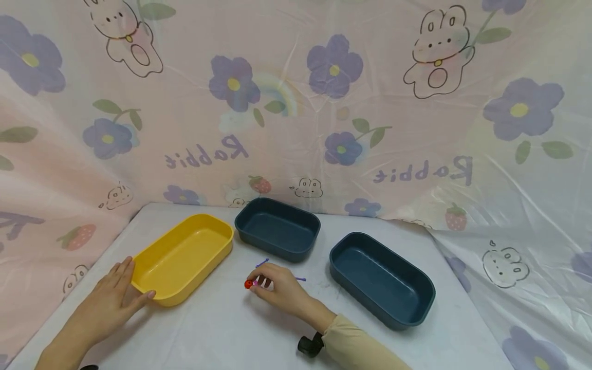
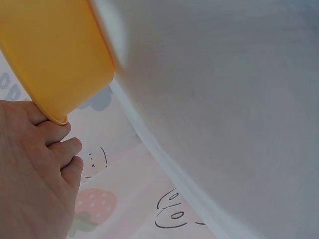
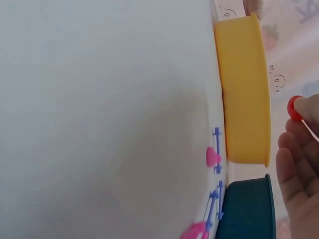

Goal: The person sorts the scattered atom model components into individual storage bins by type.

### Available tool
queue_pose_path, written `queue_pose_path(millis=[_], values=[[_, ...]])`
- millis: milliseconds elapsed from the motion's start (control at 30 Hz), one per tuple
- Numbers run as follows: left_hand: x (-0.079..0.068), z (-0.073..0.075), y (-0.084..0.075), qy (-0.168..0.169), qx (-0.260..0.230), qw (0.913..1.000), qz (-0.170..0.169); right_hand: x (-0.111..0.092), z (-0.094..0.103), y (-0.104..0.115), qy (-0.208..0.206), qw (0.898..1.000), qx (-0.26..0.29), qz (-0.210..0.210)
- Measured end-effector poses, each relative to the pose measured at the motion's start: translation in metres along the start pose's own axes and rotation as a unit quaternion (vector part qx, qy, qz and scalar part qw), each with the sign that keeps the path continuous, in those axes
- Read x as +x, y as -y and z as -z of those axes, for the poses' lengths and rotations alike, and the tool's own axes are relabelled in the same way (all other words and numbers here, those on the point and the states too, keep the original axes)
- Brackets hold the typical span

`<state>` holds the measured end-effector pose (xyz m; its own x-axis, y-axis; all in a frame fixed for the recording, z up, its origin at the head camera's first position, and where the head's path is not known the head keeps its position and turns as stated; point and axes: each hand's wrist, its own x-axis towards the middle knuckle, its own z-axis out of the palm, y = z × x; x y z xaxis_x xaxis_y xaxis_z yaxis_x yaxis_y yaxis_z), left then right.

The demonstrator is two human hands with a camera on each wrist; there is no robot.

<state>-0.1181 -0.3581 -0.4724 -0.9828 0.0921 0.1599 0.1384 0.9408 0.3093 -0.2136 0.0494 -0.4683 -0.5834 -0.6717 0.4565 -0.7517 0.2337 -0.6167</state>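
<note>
**Right hand (image 1: 279, 290) pinches a small red piece (image 1: 248, 284) near the yellow tray (image 1: 185, 262)**

The red piece is held up off the white tabletop (image 1: 240, 329), between the thumb and fingertip of the right hand, to the right of the yellow tray and well apart from it. A dark spot shows at its middle. The other fingers of that hand are bent.

The left hand (image 1: 104, 306) rests at the near left corner of the yellow tray, fingers extended and thumb spread apart, touching the rim.

Thin purple sticks (image 1: 262, 262) lie on the tabletop around the right hand, and the right wrist view shows pink pieces (image 3: 212, 157) among them.

One dark blue tray (image 1: 277, 226) sits at the back, just beside the yellow one; a second blue tray (image 1: 381, 282) stands to the right at a slant. A black object (image 1: 309, 346), partly covered by the beige sleeve (image 1: 358, 341), is too hidden to identify. Behind everything hangs a pink cloth (image 1: 287, 128) printed with rabbits and purple flowers.
</note>
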Motion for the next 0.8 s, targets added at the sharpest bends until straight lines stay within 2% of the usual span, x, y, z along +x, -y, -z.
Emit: queue_pose_path(millis=[167,400,633,800], values=[[-0.001,-0.001,-0.001,0.006,-0.002,1.0,0.002,0.013,-0.007,0.003,-0.02,1.0,0.005,-0.012],[0.0,0.0,-0.001,-0.003,0.004,1.0,0.003,0.033,-0.017,0.004,-0.048,0.999,0.017,-0.013],[0.001,0.002,-0.003,0.01,0.003,0.9999,0.011,0.053,-0.025,0.006,-0.054,0.998,0.028,-0.011],[0.0,0.002,-0.002,0.006,0.002,0.9999,0.008,0.069,-0.032,0.008,-0.057,0.998,0.033,-0.009]])
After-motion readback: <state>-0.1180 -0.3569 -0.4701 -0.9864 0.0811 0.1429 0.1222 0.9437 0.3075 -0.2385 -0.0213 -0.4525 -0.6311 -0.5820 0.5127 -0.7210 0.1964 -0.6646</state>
